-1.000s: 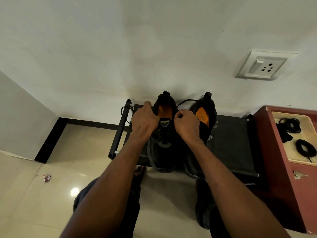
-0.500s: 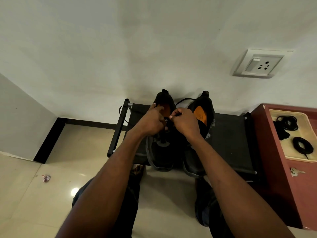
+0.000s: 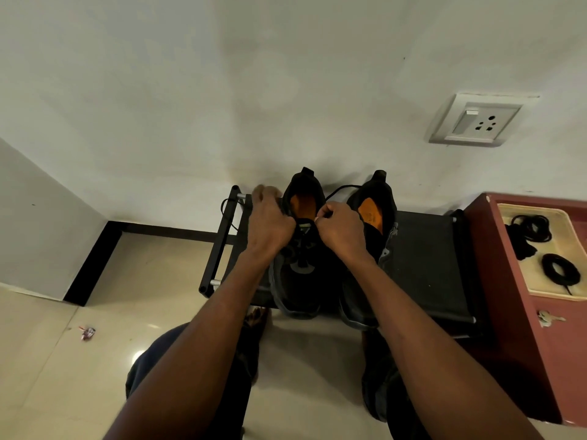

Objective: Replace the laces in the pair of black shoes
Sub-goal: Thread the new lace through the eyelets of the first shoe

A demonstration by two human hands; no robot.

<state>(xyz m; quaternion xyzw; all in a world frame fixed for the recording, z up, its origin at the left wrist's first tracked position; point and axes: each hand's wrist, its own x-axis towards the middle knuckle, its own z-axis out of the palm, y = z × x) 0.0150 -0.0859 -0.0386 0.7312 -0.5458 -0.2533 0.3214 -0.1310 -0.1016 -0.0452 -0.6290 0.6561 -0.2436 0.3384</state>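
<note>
Two black shoes with orange insoles stand side by side on a low black rack, toes toward me. My left hand is at the left side of the left shoe, fingers curled on its lace, partly blurred. My right hand pinches the lace at the shoe's right side near the tongue. A black lace end loops behind, between the two heels. The right shoe stands untouched beside my right wrist.
A dark red cabinet stands right of the rack, with a beige tray holding coiled black laces and keys below it. A wall socket is above. A small wrapper lies on the tiled floor.
Half a second ago both hands met over the shoe's tongue. Now they have moved apart, the left hand going left and back, drawing the lace outward.
</note>
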